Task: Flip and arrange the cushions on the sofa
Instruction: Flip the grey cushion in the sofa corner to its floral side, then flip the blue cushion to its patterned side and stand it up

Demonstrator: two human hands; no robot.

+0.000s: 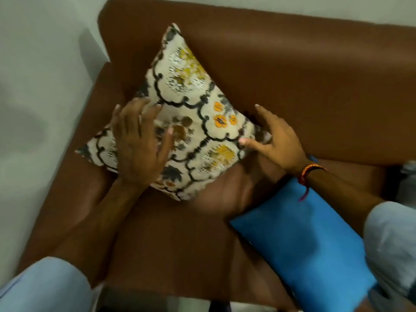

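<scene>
A cream cushion with a black and yellow floral print (191, 104) leans in the left corner of the brown leather sofa (315, 91), one corner pointing up against the backrest. My left hand (137, 145) lies flat on the cushion's lower left part with fingers spread. At the cushion's right corner my right hand (276, 140) touches it with the thumb, fingers apart. A plain blue cushion (299, 244) lies flat on the seat to the right, under my right forearm.
The sofa's left armrest (74, 181) borders the floral cushion. A pale wall (40, 64) runs behind and to the left. Bare seat (171, 239) shows in front of the floral cushion. A grey object (408, 176) sits at the far right edge.
</scene>
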